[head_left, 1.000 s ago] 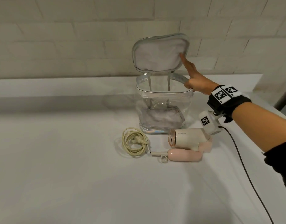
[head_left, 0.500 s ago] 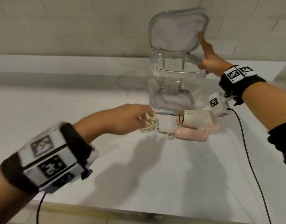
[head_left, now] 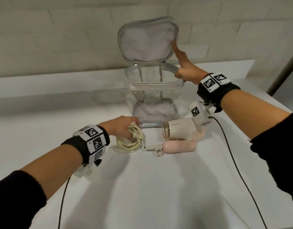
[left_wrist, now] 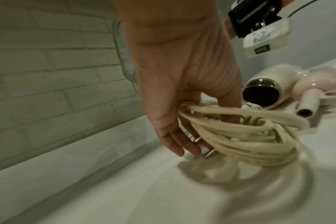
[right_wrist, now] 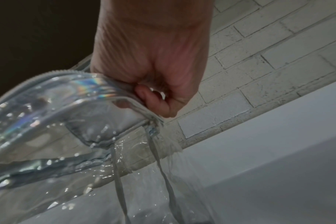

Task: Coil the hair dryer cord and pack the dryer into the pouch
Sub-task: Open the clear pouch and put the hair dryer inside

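The left hand [head_left: 120,128] has come in and now pinches the coiled cream cord [head_left: 130,141] on the white counter [head_left: 142,187], left of the folded pink-and-white hair dryer [head_left: 180,138]. The right hand [head_left: 186,70] holds the rim of the clear plastic pouch [head_left: 152,96], lid propped open, so packing can begin.

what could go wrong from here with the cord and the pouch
1. The left hand holds the coiled cord only at its top, so loops may slip loose when lifted.
2. The cord is attached to the hair dryer on the counter; lifting the coil could drag it.
3. The right hand holds the clear pouch at one rim corner; the soft pouch may tip or sag.
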A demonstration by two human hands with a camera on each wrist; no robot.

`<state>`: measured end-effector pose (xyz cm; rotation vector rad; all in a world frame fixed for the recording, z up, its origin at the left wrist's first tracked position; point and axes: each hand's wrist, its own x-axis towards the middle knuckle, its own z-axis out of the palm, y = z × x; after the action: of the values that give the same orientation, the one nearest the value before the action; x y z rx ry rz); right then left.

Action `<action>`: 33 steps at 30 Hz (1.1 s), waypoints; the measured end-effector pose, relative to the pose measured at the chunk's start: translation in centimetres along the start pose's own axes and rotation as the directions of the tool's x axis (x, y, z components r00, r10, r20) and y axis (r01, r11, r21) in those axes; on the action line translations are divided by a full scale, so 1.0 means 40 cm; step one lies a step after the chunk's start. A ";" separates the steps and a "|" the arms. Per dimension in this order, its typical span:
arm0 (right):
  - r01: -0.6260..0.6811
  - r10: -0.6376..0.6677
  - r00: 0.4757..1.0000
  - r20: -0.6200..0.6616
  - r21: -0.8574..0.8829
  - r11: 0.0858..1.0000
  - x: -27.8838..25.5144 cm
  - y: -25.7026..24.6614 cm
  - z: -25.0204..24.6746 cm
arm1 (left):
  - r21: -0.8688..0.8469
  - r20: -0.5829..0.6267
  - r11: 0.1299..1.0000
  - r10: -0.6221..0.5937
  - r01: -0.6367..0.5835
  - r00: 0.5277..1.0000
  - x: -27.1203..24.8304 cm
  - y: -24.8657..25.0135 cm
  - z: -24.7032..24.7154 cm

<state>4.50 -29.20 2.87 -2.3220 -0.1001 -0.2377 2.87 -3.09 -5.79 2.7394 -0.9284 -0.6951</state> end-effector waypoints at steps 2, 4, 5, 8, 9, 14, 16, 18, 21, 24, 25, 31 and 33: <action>0.003 -0.003 1.000 0.008 0.006 1.000 0.002 0.002 0.001 | 0.014 0.026 1.000 0.021 -0.022 0.999 -0.006 0.002 0.001; 0.005 -0.005 1.000 0.009 0.012 1.000 0.003 0.002 0.001 | 0.039 0.045 0.997 0.057 -0.059 0.997 -0.018 0.013 0.003; 0.005 -0.005 1.000 0.010 0.014 1.000 0.002 0.002 0.001 | 0.070 0.052 0.993 0.090 -0.094 0.995 -0.025 0.022 0.003; 0.000 0.000 1.000 0.015 0.008 1.000 0.003 -0.001 0.003 | 0.292 0.087 0.945 0.130 -0.150 0.988 -0.045 0.055 0.005; -0.002 0.002 1.000 0.015 0.003 1.000 0.003 -0.003 0.004 | 0.376 0.075 0.914 0.135 -0.153 0.988 -0.047 0.068 0.005; -0.014 0.014 1.000 0.013 -0.012 1.000 0.001 -0.010 0.005 | 0.346 0.043 0.932 0.094 -0.103 0.995 -0.039 0.114 0.004; -0.019 0.019 1.000 0.009 -0.013 1.000 -0.001 -0.013 0.007 | 0.255 0.023 0.966 0.035 -0.040 0.999 -0.037 0.134 0.006; -0.022 0.022 1.000 0.006 -0.010 1.000 -0.002 -0.015 0.010 | 0.258 0.005 0.966 -0.004 0.003 1.000 -0.037 0.161 0.019; -0.015 0.015 1.000 0.007 -0.005 1.000 -0.001 -0.021 0.016 | 0.360 -0.062 0.932 -0.024 0.045 0.998 -0.034 0.201 0.077; -0.017 0.017 1.000 0.005 -0.001 1.000 0.001 -0.020 0.020 | 0.461 -0.163 0.882 -0.018 0.092 0.986 -0.036 0.224 0.146; -0.020 0.020 1.000 0.003 0.000 1.000 0.002 -0.020 0.020 | 0.452 -0.221 0.886 -0.002 0.105 0.975 -0.033 0.228 0.162; -0.033 0.032 0.999 0.005 0.017 0.999 0.005 -0.015 0.019 | 0.477 -0.335 0.879 0.164 0.017 0.928 -0.019 0.247 0.201; -0.033 0.033 0.999 0.003 0.013 0.999 0.007 -0.015 0.019 | 0.451 -0.364 0.892 0.209 -0.025 0.908 -0.013 0.250 0.210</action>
<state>4.80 -28.23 2.87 -2.3095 -0.0649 -0.2165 -6.84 -10.78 -9.99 2.9811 -1.2548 0.1366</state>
